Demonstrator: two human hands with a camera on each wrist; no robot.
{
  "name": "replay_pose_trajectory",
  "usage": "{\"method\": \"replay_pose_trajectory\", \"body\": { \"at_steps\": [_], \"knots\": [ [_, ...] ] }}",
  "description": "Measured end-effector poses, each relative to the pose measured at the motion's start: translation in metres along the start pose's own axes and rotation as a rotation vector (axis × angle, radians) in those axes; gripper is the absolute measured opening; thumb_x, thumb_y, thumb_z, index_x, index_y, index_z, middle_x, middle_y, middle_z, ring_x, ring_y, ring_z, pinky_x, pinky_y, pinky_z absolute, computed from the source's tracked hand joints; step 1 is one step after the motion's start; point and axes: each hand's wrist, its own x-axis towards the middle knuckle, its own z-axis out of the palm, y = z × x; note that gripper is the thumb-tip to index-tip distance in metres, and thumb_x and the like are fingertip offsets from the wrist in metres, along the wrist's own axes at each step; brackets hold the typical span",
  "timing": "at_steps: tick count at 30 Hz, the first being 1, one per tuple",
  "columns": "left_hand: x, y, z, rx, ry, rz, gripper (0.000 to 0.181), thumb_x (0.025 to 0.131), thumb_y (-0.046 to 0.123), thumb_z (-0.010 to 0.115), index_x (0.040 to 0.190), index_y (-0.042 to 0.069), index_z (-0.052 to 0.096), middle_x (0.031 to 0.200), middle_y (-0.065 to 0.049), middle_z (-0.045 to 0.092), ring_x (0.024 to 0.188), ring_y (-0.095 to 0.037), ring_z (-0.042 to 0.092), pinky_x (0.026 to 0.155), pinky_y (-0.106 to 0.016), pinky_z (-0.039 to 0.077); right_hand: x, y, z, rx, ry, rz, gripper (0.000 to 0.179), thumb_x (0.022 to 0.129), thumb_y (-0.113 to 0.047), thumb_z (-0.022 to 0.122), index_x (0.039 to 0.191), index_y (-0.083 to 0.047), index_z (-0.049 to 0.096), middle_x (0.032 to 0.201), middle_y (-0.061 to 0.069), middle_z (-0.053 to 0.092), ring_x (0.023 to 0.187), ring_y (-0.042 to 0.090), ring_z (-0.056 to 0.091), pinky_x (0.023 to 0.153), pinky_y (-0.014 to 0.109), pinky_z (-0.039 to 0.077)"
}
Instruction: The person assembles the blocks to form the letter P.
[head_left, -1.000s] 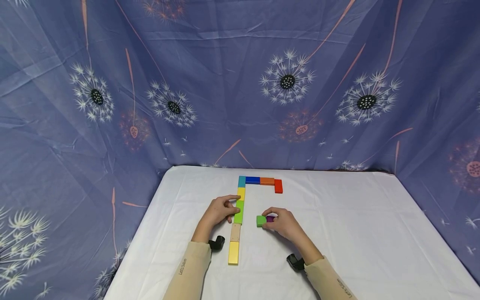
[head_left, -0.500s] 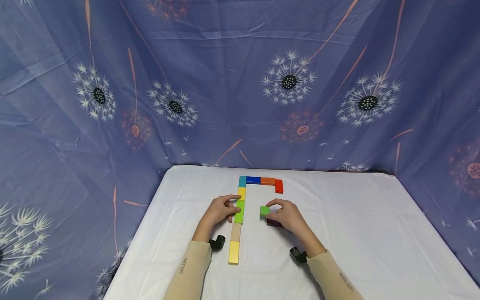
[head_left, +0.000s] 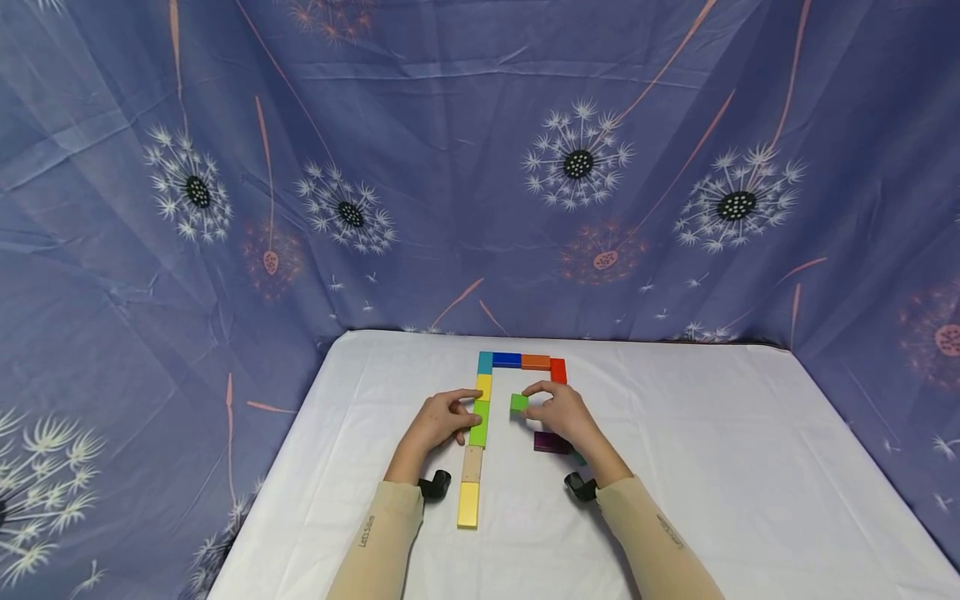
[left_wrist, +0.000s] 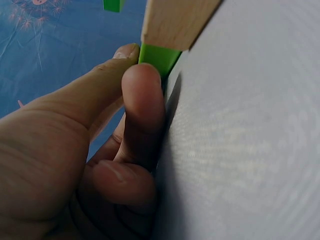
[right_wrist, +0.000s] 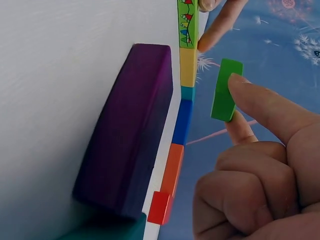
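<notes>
In the head view my right hand (head_left: 561, 412) pinches a small green block (head_left: 519, 404) between thumb and fingertip. The right wrist view shows that green block (right_wrist: 227, 90) raised off the cloth, the other fingers curled below. My left hand (head_left: 441, 418) rests beside a row of blocks. Its fingertips touch the light green block (head_left: 478, 425) and the yellow block (head_left: 484, 387). A purple block (head_left: 551, 442) lies on the cloth below my right hand. Behind it, a teal-green block (head_left: 579, 457) is mostly hidden by the right wrist.
The row runs toward me through a bare wood block (head_left: 472, 464) to a gold block (head_left: 468, 505). At its far end, a teal block (head_left: 485, 362) meets a blue block (head_left: 507, 360), an orange block (head_left: 536, 362) and a red block (head_left: 558, 370). White cloth covers the table (head_left: 712, 467).
My right hand has carried the green block up from beside the purple block, away from me and then left toward the row. The purple block has come into fuller view. The left hand stays put.
</notes>
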Motion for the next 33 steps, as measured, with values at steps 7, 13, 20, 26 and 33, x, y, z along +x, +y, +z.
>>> {"method": "replay_pose_trajectory", "body": {
  "at_steps": [7, 13, 20, 26, 33],
  "knots": [
    [0.0, -0.001, 0.0, -0.003, -0.001, -0.002, 0.053, 0.095, 0.025, 0.081, 0.146, 0.02, 0.066, 0.079, -0.001, 0.072, 0.051, -0.013, 0.064, 0.052, -0.026, 0.039, 0.009, -0.002, 0.005, 0.008, -0.004, 0.012, 0.033, 0.085, -0.024, 0.087, 0.117, -0.018, 0.079, 0.089, 0.006, 0.073, 0.079, 0.02, 0.06, 0.066, 0.029, 0.046],
    [0.001, -0.002, 0.0, 0.006, 0.001, -0.01, 0.053, 0.096, 0.026, 0.081, 0.146, 0.021, 0.066, 0.079, -0.001, 0.072, 0.049, -0.012, 0.062, 0.049, -0.026, 0.038, 0.015, -0.003, 0.012, 0.013, -0.015, 0.034, 0.033, 0.085, -0.026, 0.087, 0.117, -0.02, 0.079, 0.104, 0.008, 0.072, 0.085, 0.022, 0.058, 0.071, 0.031, 0.046],
    [0.003, -0.003, 0.0, 0.009, 0.001, -0.026, 0.052, 0.095, 0.026, 0.081, 0.145, 0.024, 0.067, 0.079, -0.001, 0.072, 0.048, -0.011, 0.059, 0.047, -0.025, 0.037, 0.021, -0.006, 0.018, -0.006, -0.01, 0.043, 0.032, 0.084, -0.027, 0.087, 0.115, -0.021, 0.08, 0.13, 0.011, 0.072, 0.107, 0.027, 0.061, 0.093, 0.045, 0.053],
    [0.003, -0.003, 0.0, 0.012, -0.001, -0.01, 0.052, 0.096, 0.027, 0.08, 0.146, 0.024, 0.067, 0.081, -0.002, 0.072, 0.049, -0.012, 0.061, 0.048, -0.026, 0.038, 0.027, -0.007, 0.024, -0.018, -0.018, 0.042, 0.029, 0.085, -0.026, 0.087, 0.113, -0.021, 0.08, 0.141, 0.012, 0.068, 0.122, 0.031, 0.059, 0.105, 0.055, 0.05],
    [0.003, -0.004, 0.0, 0.016, -0.003, -0.012, 0.051, 0.096, 0.027, 0.08, 0.145, 0.025, 0.067, 0.08, -0.001, 0.073, 0.049, -0.012, 0.061, 0.049, -0.026, 0.038, 0.032, -0.008, 0.03, -0.02, -0.031, 0.049, 0.028, 0.086, -0.025, 0.087, 0.112, -0.021, 0.081, 0.144, 0.012, 0.066, 0.13, 0.034, 0.056, 0.113, 0.062, 0.043]
  ]
}}
